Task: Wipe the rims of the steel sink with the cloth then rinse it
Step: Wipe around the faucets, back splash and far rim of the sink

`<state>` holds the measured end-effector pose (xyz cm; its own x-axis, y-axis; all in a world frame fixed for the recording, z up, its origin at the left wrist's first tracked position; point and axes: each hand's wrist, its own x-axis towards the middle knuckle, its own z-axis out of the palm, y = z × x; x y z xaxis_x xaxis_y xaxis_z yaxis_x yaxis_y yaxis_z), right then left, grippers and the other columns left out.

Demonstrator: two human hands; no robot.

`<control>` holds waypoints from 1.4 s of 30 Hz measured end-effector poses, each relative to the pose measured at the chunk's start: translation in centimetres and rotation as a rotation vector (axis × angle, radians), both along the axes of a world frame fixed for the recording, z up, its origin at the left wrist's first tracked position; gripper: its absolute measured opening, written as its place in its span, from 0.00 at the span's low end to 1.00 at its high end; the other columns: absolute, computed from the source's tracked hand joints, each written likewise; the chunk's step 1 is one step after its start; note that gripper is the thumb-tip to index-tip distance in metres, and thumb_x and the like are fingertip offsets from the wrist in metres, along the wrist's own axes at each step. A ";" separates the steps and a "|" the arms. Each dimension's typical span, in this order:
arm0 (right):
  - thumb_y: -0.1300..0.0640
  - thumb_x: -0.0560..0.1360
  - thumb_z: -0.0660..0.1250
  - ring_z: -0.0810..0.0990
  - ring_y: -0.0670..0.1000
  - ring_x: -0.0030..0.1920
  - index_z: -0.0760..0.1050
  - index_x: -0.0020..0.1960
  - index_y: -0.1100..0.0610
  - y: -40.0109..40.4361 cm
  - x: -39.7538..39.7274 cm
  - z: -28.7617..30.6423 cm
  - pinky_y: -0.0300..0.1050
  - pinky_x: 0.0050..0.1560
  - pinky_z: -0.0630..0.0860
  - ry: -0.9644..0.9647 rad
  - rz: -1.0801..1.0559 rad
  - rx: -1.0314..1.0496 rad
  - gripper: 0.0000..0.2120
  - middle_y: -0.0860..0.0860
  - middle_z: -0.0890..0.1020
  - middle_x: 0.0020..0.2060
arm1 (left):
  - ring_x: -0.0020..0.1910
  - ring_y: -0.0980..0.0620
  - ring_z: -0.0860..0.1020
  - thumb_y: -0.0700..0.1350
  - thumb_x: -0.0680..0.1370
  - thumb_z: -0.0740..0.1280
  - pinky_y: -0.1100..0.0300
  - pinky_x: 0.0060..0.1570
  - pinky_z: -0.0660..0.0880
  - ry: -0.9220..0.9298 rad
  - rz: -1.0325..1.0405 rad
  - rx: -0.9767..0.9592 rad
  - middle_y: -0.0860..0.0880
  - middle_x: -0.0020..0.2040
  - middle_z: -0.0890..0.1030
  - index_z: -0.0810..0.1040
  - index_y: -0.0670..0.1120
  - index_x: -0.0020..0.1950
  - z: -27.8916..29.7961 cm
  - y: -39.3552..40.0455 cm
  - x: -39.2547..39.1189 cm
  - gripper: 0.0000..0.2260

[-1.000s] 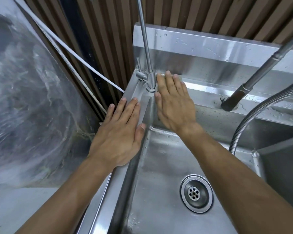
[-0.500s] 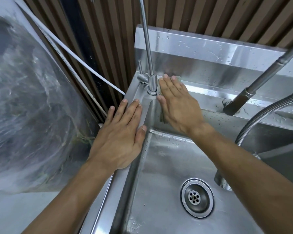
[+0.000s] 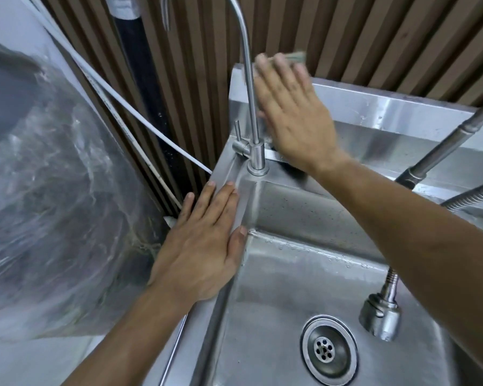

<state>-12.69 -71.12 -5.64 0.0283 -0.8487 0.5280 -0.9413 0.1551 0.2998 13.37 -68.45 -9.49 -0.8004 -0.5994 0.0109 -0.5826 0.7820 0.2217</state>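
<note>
The steel sink (image 3: pixel 265 316) fills the lower right. My left hand (image 3: pixel 204 246) lies flat, fingers straight, on its left rim near the back corner. My right hand (image 3: pixel 293 112) is flat with straight fingers against the steel backsplash (image 3: pixel 402 118), just right of the thin faucet (image 3: pixel 250 107). It presses a greyish cloth (image 3: pixel 296 57) there. Only the cloth's top edge peeks out above my fingertips and a dark bit below my palm. The right hand is blurred.
A drain (image 3: pixel 328 349) sits in the basin floor. A pull-out spray head (image 3: pixel 379 316) hangs on a flexible hose at right. Plastic-wrapped bulk (image 3: pixel 53 204) and a white cable (image 3: pixel 140 118) lie left of the sink. Brown slatted wall (image 3: pixel 360 37) stands behind.
My right hand with the cloth has slid from the back rim by the faucet base up onto the backsplash. My left hand stays on the left rim.
</note>
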 end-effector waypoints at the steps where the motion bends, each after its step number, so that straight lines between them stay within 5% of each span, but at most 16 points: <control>1: 0.54 0.88 0.47 0.51 0.59 0.83 0.49 0.84 0.61 -0.4 -0.3 -0.5 0.54 0.82 0.43 0.097 0.041 0.061 0.26 0.59 0.53 0.83 | 0.82 0.54 0.38 0.60 0.82 0.36 0.51 0.81 0.38 -0.002 0.001 -0.002 0.54 0.85 0.45 0.48 0.49 0.85 -0.1 0.0 0.0 0.32; 4: 0.54 0.88 0.48 0.49 0.56 0.84 0.46 0.84 0.58 2.3 -1.2 -1.5 0.54 0.83 0.44 0.215 0.091 0.155 0.27 0.55 0.50 0.84 | 0.83 0.54 0.39 0.59 0.82 0.38 0.50 0.82 0.40 0.002 -0.010 -0.004 0.54 0.85 0.47 0.49 0.48 0.85 -0.1 0.0 0.0 0.32; 11: 0.49 0.88 0.46 0.50 0.60 0.83 0.47 0.84 0.60 3.0 -1.1 -0.1 0.56 0.83 0.44 0.017 -0.110 -0.066 0.28 0.59 0.52 0.83 | 0.84 0.49 0.48 0.57 0.84 0.41 0.46 0.82 0.47 0.005 -0.006 -0.068 0.50 0.84 0.54 0.57 0.45 0.83 -0.4 0.2 0.0 0.31; 18: 0.55 0.87 0.46 0.47 0.58 0.83 0.41 0.84 0.60 -1.2 -1.8 0.1 0.57 0.83 0.46 0.445 0.250 0.231 0.28 0.57 0.47 0.84 | 0.84 0.52 0.44 0.57 0.83 0.40 0.50 0.82 0.42 0.014 -0.006 -0.047 0.52 0.85 0.51 0.54 0.46 0.84 -0.3 0.1 0.0 0.31; 21: 0.55 0.84 0.34 0.40 0.51 0.82 0.37 0.82 0.58 2.4 -4.5 -1.1 0.52 0.83 0.42 0.640 0.266 0.438 0.27 0.53 0.39 0.82 | 0.83 0.52 0.43 0.57 0.82 0.39 0.51 0.81 0.39 -0.002 -0.012 -0.044 0.52 0.85 0.50 0.52 0.47 0.84 -0.2 0.2 0.1 0.31; 26: 0.52 0.84 0.42 0.50 0.51 0.81 0.55 0.81 0.59 2.1 -5.8 -1.1 0.46 0.82 0.36 0.592 0.334 0.446 0.27 0.52 0.56 0.81 | 0.83 0.52 0.40 0.57 0.82 0.36 0.51 0.80 0.36 -0.022 0.003 -0.042 0.53 0.85 0.46 0.47 0.47 0.84 0.0 0.5 0.1 0.32; 29: 0.50 0.86 0.39 0.41 0.51 0.82 0.44 0.84 0.57 -0.1 -3.8 -0.6 0.51 0.82 0.36 0.792 0.265 0.329 0.28 0.52 0.45 0.83 | 0.83 0.53 0.38 0.58 0.81 0.35 0.51 0.80 0.36 -0.018 0.012 -0.043 0.53 0.85 0.44 0.45 0.48 0.84 0.0 0.4 0.1 0.32; 31: 0.50 0.86 0.40 0.41 0.54 0.83 0.37 0.84 0.56 -1.2 -1.5 0.2 0.53 0.82 0.38 0.726 0.200 0.290 0.29 0.52 0.41 0.84 | 0.82 0.54 0.37 0.58 0.81 0.35 0.52 0.80 0.35 -0.017 0.010 -0.031 0.54 0.85 0.43 0.45 0.49 0.84 0.0 0.3 0.1 0.32; 38: 0.50 0.88 0.49 0.51 0.60 0.83 0.48 0.84 0.56 5.0 -1.0 -1.9 0.58 0.83 0.50 0.044 -0.148 -0.046 0.27 0.57 0.53 0.83 | 0.83 0.54 0.39 0.58 0.81 0.36 0.52 0.80 0.37 -0.026 0.006 -0.040 0.54 0.85 0.45 0.48 0.48 0.85 0.0 0.3 0.1 0.32; 42: 0.51 0.88 0.50 0.51 0.61 0.83 0.47 0.84 0.58 4.3 -0.4 -1.7 0.58 0.83 0.48 0.075 -0.152 -0.064 0.28 0.58 0.53 0.83 | 0.83 0.53 0.41 0.57 0.83 0.38 0.50 0.81 0.40 -0.015 0.015 -0.047 0.53 0.85 0.48 0.50 0.48 0.84 -0.1 0.5 0.1 0.31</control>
